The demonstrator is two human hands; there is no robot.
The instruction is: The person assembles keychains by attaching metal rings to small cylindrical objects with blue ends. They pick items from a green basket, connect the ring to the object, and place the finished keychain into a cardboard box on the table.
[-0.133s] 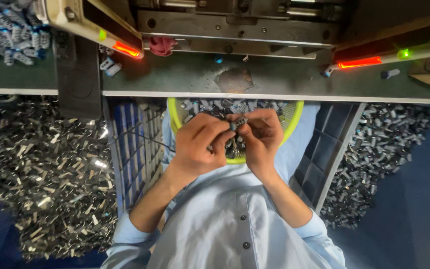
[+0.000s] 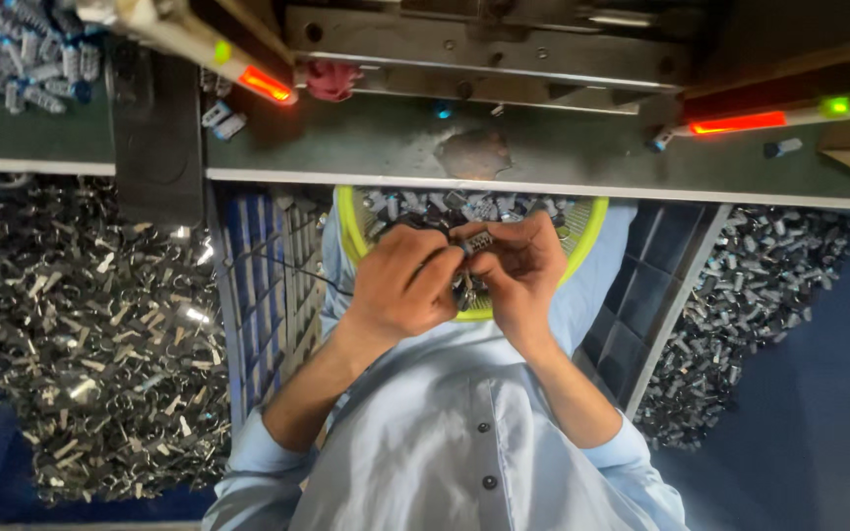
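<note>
My left hand (image 2: 402,283) and my right hand (image 2: 521,267) meet over a round yellow-rimmed tray (image 2: 351,228) that rests on my lap. Between the fingertips of both hands sits a small grey metal part (image 2: 476,242). The tray is filled with several similar small grey parts (image 2: 445,206), partly hidden behind my hands. My light blue shirt sleeves are rolled up at the elbows.
A green workbench (image 2: 563,157) runs across the top with a metal machine (image 2: 484,39) and two bars with red and green lights (image 2: 266,84). Crates of shiny metal clips (image 2: 81,334) stand at the left, dark cylindrical parts (image 2: 740,295) at the right. Blue-grey parts (image 2: 22,59) lie top left.
</note>
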